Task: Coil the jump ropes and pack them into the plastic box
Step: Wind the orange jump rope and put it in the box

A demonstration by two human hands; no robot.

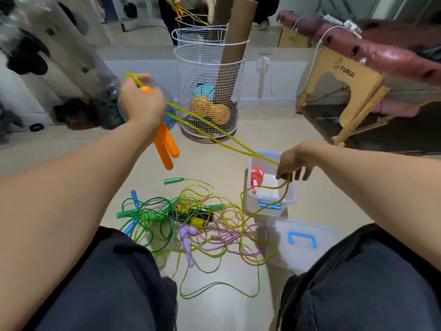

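Note:
My left hand (140,101) is raised and grips the two orange handles (167,144) of a yellow jump rope (214,130), which hang below it. The doubled yellow cord stretches taut down to my right hand (292,163), which pinches it above the open clear plastic box (288,199). A coiled red rope (256,176) lies inside the box. From my right hand the yellow cord drops in loose loops to the floor. A tangled pile of jump ropes (181,218), green, blue, purple, pink and yellow, lies on the floor between my knees.
The box lid (301,242) with a blue handle lies by my right knee. A white wire basket (210,91) with cardboard tubes stands behind the ropes. A wooden-legged massage table (353,91) is at the right. Bagged plush toys (59,68) lean at the left.

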